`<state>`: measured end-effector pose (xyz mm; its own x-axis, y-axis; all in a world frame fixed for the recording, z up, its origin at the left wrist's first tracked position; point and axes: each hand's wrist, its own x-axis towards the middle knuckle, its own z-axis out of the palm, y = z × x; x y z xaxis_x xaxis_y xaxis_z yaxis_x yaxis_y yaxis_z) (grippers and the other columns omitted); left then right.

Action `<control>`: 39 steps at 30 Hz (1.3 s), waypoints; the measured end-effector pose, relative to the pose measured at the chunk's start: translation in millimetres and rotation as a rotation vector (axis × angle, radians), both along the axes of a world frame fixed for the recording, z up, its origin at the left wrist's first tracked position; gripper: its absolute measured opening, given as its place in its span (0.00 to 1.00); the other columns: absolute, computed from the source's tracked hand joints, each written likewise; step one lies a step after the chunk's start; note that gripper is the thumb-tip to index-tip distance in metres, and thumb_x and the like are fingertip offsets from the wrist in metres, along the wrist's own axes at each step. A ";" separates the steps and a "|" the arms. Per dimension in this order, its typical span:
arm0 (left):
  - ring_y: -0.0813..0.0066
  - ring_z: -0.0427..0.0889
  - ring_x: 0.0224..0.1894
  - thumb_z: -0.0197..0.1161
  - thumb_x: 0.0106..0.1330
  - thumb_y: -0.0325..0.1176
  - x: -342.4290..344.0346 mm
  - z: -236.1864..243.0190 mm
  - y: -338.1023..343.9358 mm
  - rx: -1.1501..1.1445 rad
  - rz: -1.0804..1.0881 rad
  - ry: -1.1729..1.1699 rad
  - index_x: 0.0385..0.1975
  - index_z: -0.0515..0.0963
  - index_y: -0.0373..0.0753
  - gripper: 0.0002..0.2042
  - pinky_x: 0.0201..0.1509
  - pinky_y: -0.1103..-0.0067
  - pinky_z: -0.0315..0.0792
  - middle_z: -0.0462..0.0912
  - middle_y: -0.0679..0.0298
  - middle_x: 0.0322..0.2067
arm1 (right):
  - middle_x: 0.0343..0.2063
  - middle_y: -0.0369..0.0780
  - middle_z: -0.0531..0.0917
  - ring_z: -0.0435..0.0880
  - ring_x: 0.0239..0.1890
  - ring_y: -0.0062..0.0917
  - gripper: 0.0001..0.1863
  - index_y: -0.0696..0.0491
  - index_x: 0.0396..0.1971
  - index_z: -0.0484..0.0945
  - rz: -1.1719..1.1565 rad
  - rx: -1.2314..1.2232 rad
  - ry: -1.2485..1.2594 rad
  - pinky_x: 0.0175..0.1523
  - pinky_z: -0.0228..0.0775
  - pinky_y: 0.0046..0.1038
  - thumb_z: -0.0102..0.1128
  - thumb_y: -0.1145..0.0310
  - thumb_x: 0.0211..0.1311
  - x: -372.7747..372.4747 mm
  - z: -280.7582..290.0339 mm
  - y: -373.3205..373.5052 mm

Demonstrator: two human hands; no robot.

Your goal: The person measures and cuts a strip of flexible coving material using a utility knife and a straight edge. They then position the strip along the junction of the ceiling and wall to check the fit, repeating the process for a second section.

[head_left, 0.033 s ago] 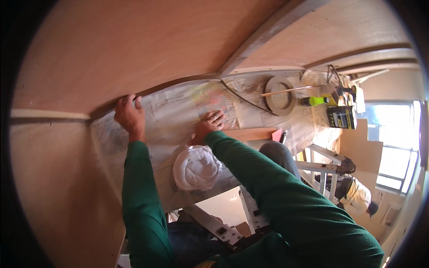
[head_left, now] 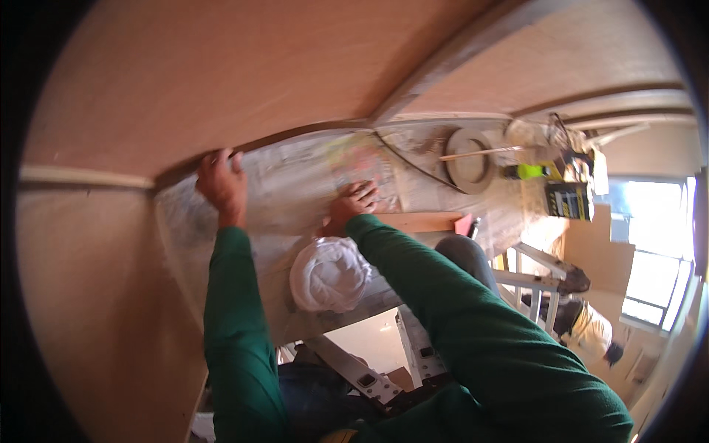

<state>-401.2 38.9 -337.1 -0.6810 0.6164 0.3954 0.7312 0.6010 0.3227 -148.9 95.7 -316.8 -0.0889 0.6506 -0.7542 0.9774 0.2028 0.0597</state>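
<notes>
My left hand (head_left: 220, 188) reaches to the seam where a large brown panel (head_left: 221, 81) meets the whitish, dusty work surface (head_left: 284, 177). Its fingers are bent against the edge; anything between them is hidden. Further right, my right hand (head_left: 351, 208) rests on the surface beside a patch of faded colours (head_left: 351, 155), fingers bent and slightly apart. A flat wooden strip (head_left: 421, 221) extends rightward from beside that hand, with a small red piece (head_left: 463, 224) at its far end. Just below the right hand lies a bundled white cloth (head_left: 330, 275).
A grey ring (head_left: 453, 162) lies to the right with a thin stick across it, near a dark cable (head_left: 417, 168). Beyond are a green bottle (head_left: 526, 171) and a black box (head_left: 569, 201). Metal ladders (head_left: 354, 365) stand below. Another person (head_left: 587, 332) is at lower right.
The whole view has shifted very slightly, with things sitting a little further right. Both hands keep their places on the surface.
</notes>
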 end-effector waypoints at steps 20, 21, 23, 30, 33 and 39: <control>0.58 0.74 0.58 0.72 0.61 0.40 10.9 14.6 -2.9 -0.118 0.004 -0.079 0.47 0.81 0.54 0.15 0.61 0.56 0.64 0.79 0.65 0.49 | 0.64 0.84 0.28 0.29 0.71 0.79 0.86 0.80 0.68 0.30 0.066 0.005 0.088 0.73 0.39 0.68 0.82 0.33 0.33 11.0 -1.1 2.7; 0.58 0.74 0.58 0.73 0.61 0.39 12.3 16.4 -2.1 -0.121 0.005 -0.098 0.47 0.82 0.53 0.15 0.62 0.56 0.63 0.79 0.65 0.49 | 0.65 0.84 0.28 0.29 0.72 0.79 0.86 0.80 0.68 0.30 0.061 0.007 0.088 0.73 0.39 0.68 0.82 0.33 0.33 11.3 -1.5 1.9; 0.58 0.74 0.58 0.73 0.61 0.39 11.7 15.1 -3.7 -0.125 0.016 -0.091 0.47 0.82 0.54 0.14 0.61 0.56 0.64 0.79 0.65 0.49 | 0.65 0.83 0.29 0.30 0.72 0.78 0.85 0.80 0.68 0.30 0.061 -0.005 0.081 0.73 0.38 0.68 0.81 0.34 0.35 8.1 4.7 0.1; 0.55 0.77 0.52 0.73 0.60 0.42 1.0 13.0 -6.0 -0.135 -0.041 0.004 0.44 0.83 0.55 0.13 0.52 0.55 0.70 0.80 0.63 0.45 | 0.68 0.78 0.27 0.26 0.73 0.74 0.83 0.75 0.70 0.28 0.032 -0.037 -0.010 0.75 0.33 0.66 0.79 0.33 0.38 2.3 11.2 1.0; 0.56 0.77 0.54 0.73 0.61 0.43 3.4 13.2 -1.5 -0.133 -0.065 -0.020 0.44 0.83 0.54 0.13 0.53 0.57 0.71 0.80 0.64 0.46 | 0.70 0.75 0.25 0.23 0.74 0.71 0.85 0.70 0.73 0.25 -0.007 -0.059 -0.031 0.76 0.29 0.65 0.80 0.33 0.36 1.2 12.6 5.7; 0.56 0.78 0.55 0.74 0.61 0.41 1.5 10.9 -2.1 -0.129 -0.097 -0.034 0.46 0.83 0.52 0.14 0.52 0.58 0.74 0.81 0.64 0.48 | 0.70 0.75 0.25 0.24 0.73 0.73 0.85 0.67 0.74 0.26 -0.033 -0.070 -0.010 0.75 0.30 0.66 0.81 0.34 0.35 0.3 13.2 4.8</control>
